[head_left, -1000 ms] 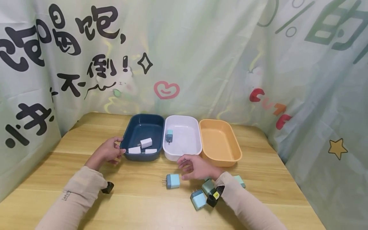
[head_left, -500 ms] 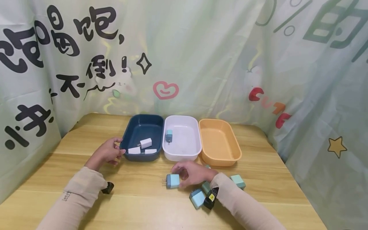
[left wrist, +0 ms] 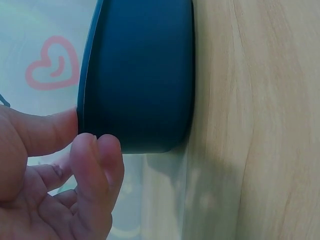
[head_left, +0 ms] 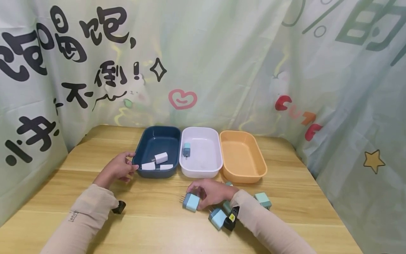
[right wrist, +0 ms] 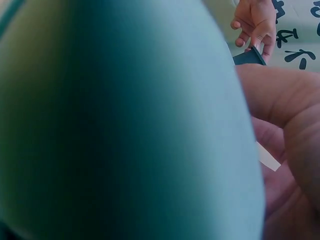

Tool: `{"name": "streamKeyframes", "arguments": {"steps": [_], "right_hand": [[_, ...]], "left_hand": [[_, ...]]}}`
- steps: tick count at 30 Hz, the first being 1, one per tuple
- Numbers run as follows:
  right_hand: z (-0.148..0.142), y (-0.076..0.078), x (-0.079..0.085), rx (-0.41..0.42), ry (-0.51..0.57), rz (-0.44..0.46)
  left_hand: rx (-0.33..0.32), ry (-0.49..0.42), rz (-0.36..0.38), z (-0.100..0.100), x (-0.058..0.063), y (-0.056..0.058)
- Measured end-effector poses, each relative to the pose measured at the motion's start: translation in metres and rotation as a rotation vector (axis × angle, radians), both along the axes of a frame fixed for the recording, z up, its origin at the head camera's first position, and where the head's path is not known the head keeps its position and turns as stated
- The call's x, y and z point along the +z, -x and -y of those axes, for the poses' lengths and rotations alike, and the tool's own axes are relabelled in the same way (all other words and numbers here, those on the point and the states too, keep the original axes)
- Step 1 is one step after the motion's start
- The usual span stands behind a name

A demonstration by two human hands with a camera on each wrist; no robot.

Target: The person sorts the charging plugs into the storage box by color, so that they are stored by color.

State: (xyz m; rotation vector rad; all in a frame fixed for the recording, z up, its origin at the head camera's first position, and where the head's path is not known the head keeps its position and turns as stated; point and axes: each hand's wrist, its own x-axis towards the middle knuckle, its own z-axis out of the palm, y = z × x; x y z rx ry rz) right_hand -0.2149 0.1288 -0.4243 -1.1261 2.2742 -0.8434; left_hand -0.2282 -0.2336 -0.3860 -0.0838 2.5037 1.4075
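My left hand [head_left: 118,166] holds the rim of a dark blue tray [head_left: 134,153] at its near left side; in the left wrist view its fingers [left wrist: 92,170] meet the tray's edge. My right hand [head_left: 212,192] pinches a light blue two-tone plug charger [head_left: 191,202] between thumb and fingers, its prongs pointing left and the body slightly tilted. Beside my right wrist lie another blue charger [head_left: 217,218], a green charger [head_left: 227,207] partly hidden by the wrist, and a mint charger [head_left: 262,200]. A blurred green surface [right wrist: 150,125] fills much of the right wrist view.
White chargers [head_left: 161,158] lie in the dark blue tray. A white tray [head_left: 203,173] in the middle holds one blue charger [head_left: 186,149]. An orange tray [head_left: 244,178] adjoins it on the right. Behind the wooden table [head_left: 152,225] hangs a printed curtain [head_left: 222,70].
My right hand has moved left and down to the light blue charger and now grips it. The charger has tilted slightly. My left hand stays at the dark blue tray.
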Motion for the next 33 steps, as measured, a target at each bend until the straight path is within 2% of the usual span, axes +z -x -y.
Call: {"name": "streamKeyframes", "arguments": {"steps": [9,16,26,33], "right_hand": [[0.0003,0.0008,0.0024,0.014,-0.008,-0.008],[-0.0002,0.0014,0.0063,-0.023,-0.018,0.007],[-0.0007,-0.0017,0.0036,-0.046,0.059,0.059],[-0.0004,-0.0008,0.0065,-0.044,0.091,0.076]], "left_hand": [[-0.003,0.005,0.001,-0.0006,0.0019,0.0023],[-0.012,0.009,-0.011,-0.0011,0.0042,0.0038],[0.004,0.005,0.0,0.0001,-0.0016,0.0021],[-0.002,0.006,0.011,0.0008,-0.0001,0.0011]]}}
